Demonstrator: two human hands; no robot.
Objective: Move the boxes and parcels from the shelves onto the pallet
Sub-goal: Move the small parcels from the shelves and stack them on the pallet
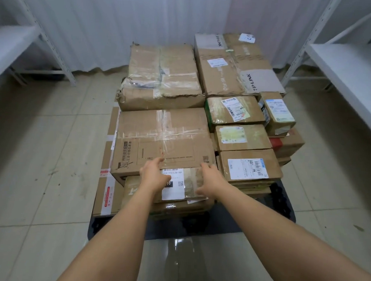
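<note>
Resting at the near edge of the stack, a flat parcel with a white barcode label is lying on lower boxes, tucked against the front of a big taped box. Both hands are reaching to it: the left hand is lying on its left end with the thumb over the label and the fingers stretching up toward the big box's front edge; the right hand is lying on its right end, fingers spread and fairly straight. Whether either hand is actually gripping the parcel, I cannot tell; the fingers are looking relaxed rather than curled. The whole stack is sitting on a dark pallet on the tiled floor. Behind the big box, a worn, torn box is lying, and beside that a large box with printed lettering. Smaller labelled boxes are filling the right side. White metal shelves are standing at either side, with a pale curtain hanging behind.
</note>
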